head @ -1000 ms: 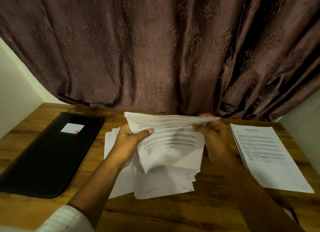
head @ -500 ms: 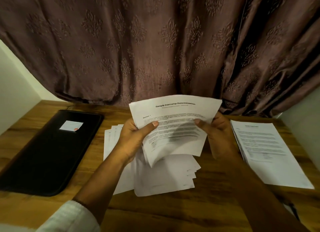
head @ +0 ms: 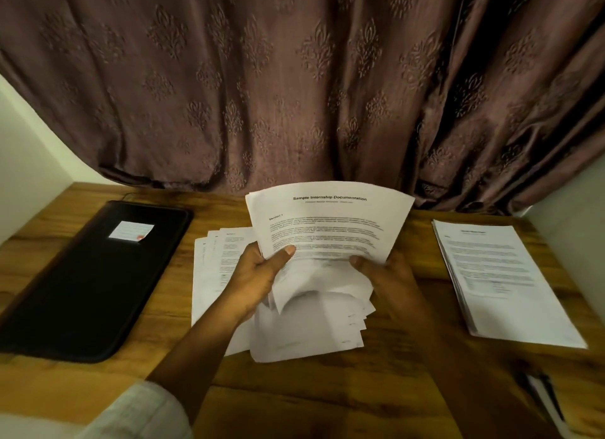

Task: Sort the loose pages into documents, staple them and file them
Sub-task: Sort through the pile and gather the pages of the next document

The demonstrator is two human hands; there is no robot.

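1. Our left hand and right hand each pinch the lower edge of the title page, thumbs on its front. It is headed "Sample Internship Documentation" and raised facing us.
2. Under our fingers, the loose pages lie fanned on the table.
3. We judge sorting is in hand. Next, this sheet needs its pile: a stack lies right of our fingers, and the black folder lies left.
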